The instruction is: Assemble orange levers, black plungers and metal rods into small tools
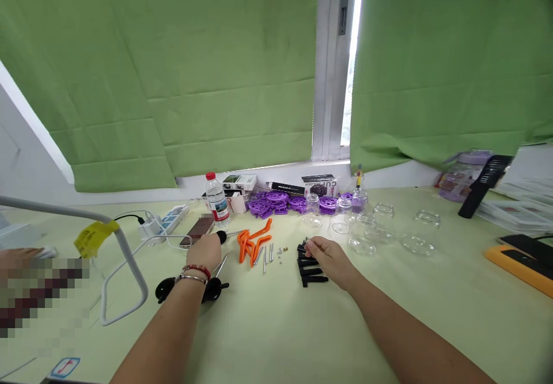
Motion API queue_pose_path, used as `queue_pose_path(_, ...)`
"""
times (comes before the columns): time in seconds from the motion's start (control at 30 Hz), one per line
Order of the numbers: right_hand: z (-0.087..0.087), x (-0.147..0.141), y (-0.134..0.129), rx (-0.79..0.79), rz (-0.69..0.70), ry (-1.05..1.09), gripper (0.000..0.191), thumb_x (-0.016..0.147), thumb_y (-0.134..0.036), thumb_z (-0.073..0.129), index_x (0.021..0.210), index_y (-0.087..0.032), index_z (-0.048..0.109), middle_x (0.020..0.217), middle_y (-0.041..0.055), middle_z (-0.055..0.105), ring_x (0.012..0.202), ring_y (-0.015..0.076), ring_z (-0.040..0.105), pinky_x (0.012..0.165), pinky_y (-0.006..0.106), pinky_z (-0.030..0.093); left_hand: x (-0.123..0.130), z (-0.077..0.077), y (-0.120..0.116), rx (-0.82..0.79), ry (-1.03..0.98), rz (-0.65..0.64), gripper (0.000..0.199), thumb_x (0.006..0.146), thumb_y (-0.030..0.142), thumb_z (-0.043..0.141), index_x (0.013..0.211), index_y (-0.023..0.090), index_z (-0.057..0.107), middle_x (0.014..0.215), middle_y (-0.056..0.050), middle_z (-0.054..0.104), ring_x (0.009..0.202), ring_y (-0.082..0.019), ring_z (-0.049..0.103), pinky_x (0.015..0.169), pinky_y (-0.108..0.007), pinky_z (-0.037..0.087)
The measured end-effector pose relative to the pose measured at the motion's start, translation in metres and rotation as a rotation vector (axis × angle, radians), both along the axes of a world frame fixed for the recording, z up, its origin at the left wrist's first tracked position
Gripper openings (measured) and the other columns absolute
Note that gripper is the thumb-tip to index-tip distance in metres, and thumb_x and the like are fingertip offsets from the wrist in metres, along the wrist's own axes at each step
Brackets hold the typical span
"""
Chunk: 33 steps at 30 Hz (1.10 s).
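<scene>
My left hand (204, 253) is closed beside a black-handled screwdriver (222, 236) whose shaft points right; whether the fingers grip it is hard to see. Black round parts (212, 289) lie just below that wrist. My right hand (327, 255) pinches at the top of a column of black plastic pieces (307, 262); what is between the fingertips is too small to name. Between the hands are orange plastic pieces (247, 246), several silver screws (265, 258) and tiny metal bits (280, 251).
Purple parts (276, 200) and a water bottle (217, 201) stand at the back. Upturned glass jars (380, 223) are to the right, with an orange-and-black object (521, 269) beyond. A grey metal frame (129, 257) and another person's hand (19, 256) are at left.
</scene>
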State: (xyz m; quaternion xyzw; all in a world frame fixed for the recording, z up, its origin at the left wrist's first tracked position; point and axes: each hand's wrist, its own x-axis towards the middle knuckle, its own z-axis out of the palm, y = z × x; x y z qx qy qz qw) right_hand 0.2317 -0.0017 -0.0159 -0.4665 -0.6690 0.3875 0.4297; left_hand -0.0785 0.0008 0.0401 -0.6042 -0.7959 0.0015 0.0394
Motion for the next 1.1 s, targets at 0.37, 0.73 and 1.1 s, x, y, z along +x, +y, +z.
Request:
queue_pose_path(0.37,-0.003,0.0,0.002,0.015,0.002,-0.016,0.036,0.087,-0.049,0.042,0.076,-0.02,0.06,0.076,0.0023,0.062,0.076,0.0181,0.055,0.071,0.03,0.041,-0.007,0.0,0.004,0.063,0.07,-0.085,0.034,0.084,0.007,0.03,0.094,0.011,0.062,0.098,-0.02,0.066,0.09,-0.028,0.064,0.073,-0.035,0.048)
queue_pose_path(0.73,0.001,-0.002,-0.001,-0.037,0.004,0.101,0.033,0.084,-0.05,0.048,0.083,-0.019,0.06,0.077,0.0023,0.061,0.072,0.0158,0.052,0.066,0.029,0.04,0.05,0.009,-0.045,0.331,0.047,-0.38,0.032,0.087,0.009,0.027,0.099,0.011,0.057,0.088,-0.017,0.059,0.081,-0.026,0.06,0.07,-0.034,0.046)
queue_pose_path(1.1,0.005,-0.005,-0.001,-0.328,0.129,0.742,0.032,0.071,-0.044,0.07,0.078,-0.02,0.05,0.055,-0.0054,0.055,0.04,0.0054,0.038,0.039,0.02,0.025,0.111,-0.016,-0.069,0.497,0.115,-1.27,0.03,0.087,0.008,0.036,0.114,0.012,0.051,0.088,-0.01,0.063,0.077,-0.02,0.059,0.065,-0.033,0.048)
